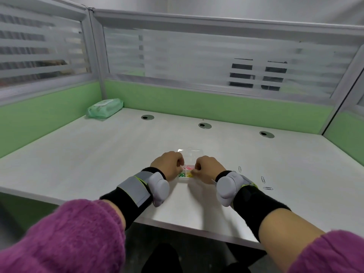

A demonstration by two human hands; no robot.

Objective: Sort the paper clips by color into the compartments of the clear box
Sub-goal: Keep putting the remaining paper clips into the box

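A small clear box (185, 180) sits on the desk between my hands, its clear lid (192, 152) standing open behind them. Inside it I see green clips (180, 175) at the front left, yellow clips (189, 175) at the front right and pink clips (188, 167) behind those. My left hand (167, 166) is curled against the box's left side. My right hand (209, 168) is curled against its right side, fingertips at the rim. Three silver clips lie loose on the desk to the right (239, 169), (263, 179), (268, 188). The fingers hide part of the box.
A green pack of wipes (105, 108) lies in the far left corner. Three cable holes (147, 117) (204, 125) (266, 134) run along the back of the white desk (98, 154). Green and frosted partitions enclose it; the front edge is near my forearms.
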